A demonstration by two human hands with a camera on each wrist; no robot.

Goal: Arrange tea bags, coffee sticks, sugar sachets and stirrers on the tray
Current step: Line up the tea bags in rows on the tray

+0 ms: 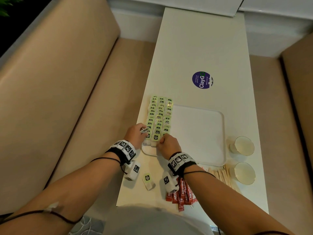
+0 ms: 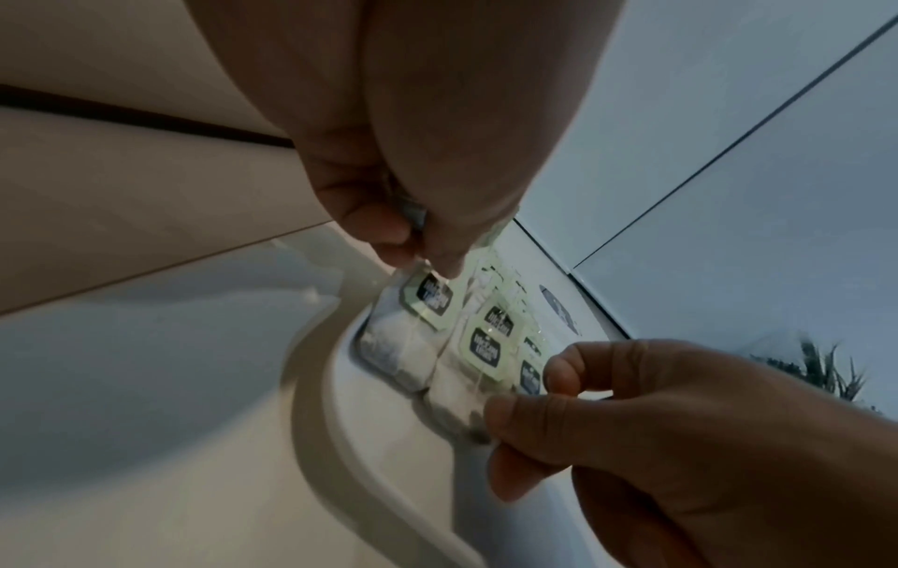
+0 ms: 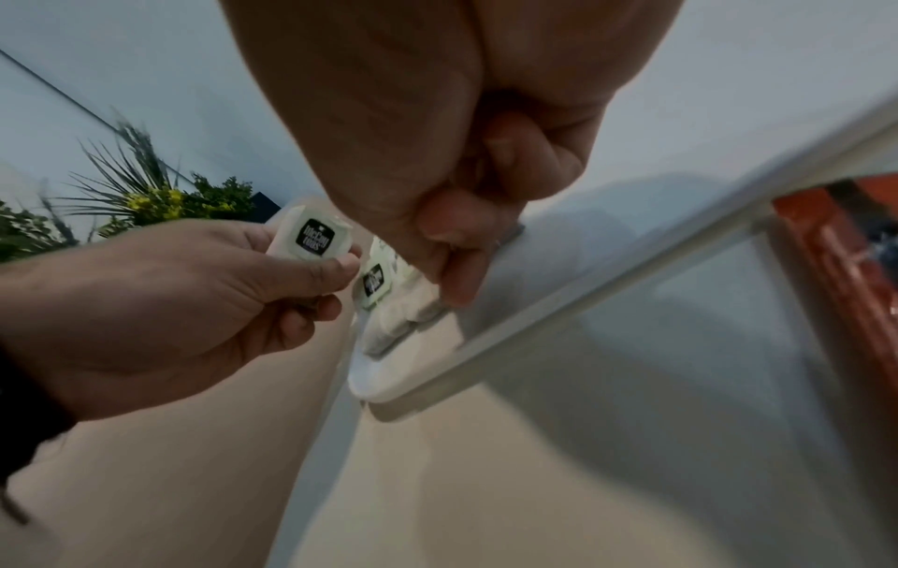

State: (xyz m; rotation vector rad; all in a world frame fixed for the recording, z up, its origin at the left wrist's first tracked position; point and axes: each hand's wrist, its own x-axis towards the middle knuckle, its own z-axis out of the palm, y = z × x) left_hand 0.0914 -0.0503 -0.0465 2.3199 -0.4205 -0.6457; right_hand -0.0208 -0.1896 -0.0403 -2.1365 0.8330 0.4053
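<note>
A white tray [image 1: 199,133] lies on the white table. Three rows of green-tagged tea bags [image 1: 159,116] fill its left part. My left hand [image 1: 143,130] hovers at the near end of the left row and pinches a tea bag by its tag [image 3: 315,236] between thumb and fingers. My right hand [image 1: 162,139] is at the near end of the right row, fingers curled, thumb and index pinching the front tea bag [image 2: 529,378] there. One loose tea bag [image 1: 148,180] lies on the table below my wrists. Red coffee sticks [image 1: 182,194] and wooden stirrers [image 1: 221,175] lie near the table's front.
Two glass cups [image 1: 243,145] [image 1: 244,173] stand right of the tray. A round purple sticker [image 1: 202,80] is on the table beyond it. Beige bench seats [image 1: 67,82] flank the narrow table. The tray's right part is bare.
</note>
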